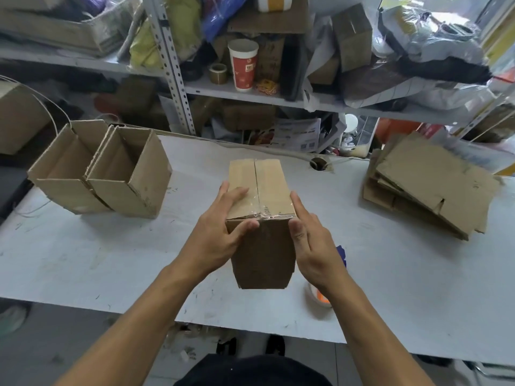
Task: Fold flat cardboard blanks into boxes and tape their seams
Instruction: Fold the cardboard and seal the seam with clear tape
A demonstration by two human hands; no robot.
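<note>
A folded cardboard box [262, 240] stands on the white table [83, 260] at the centre, its closed flaps up and clear tape along the middle seam. My left hand [220, 232] grips its left near corner, fingers over the top and thumb on the front face. My right hand [309, 240] presses flat against its right side, thumb on the front edge. A stack of flat cardboard blanks [429, 185] lies at the right. A tape roll with an orange core [320, 298] sits under my right wrist, partly hidden.
Two open-topped folded boxes [103, 174] stand at the table's left. A blue object [341, 254] peeks out behind my right hand. Cluttered metal shelves [178, 79] with a red cup [243, 65], bags and cartons rise behind the table. The near table edge runs across the bottom.
</note>
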